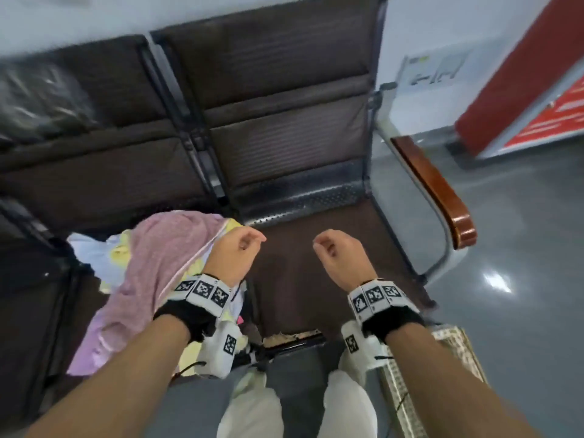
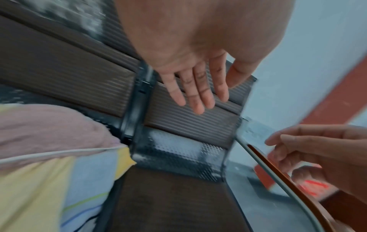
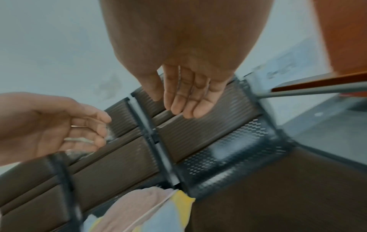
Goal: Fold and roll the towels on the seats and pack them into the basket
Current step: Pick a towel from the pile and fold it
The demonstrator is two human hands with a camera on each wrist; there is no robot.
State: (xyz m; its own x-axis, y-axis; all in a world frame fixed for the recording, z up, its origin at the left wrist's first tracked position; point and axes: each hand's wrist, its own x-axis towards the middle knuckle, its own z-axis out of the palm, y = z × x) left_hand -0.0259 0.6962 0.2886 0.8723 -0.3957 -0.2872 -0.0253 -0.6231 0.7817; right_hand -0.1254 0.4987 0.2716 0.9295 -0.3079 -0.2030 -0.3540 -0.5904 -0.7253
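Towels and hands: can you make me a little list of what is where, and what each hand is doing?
pink towel: lying rumpled on top of the pile, on the left seat
striped towel: yellow and blue, under the pink one
right seat: brown, nothing on its visible part
left hand: holds nothing, in the air beside the pile
right hand: holds nothing, in the air over the right seat
basket: can't tell

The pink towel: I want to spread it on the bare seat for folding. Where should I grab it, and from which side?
Pinch the pink towel at its white-piped edge nearest the left hand, coming from the bare seat side. That edge lies exposed on top of the pile, so it should probably lift free without dragging the striped towel beneath.
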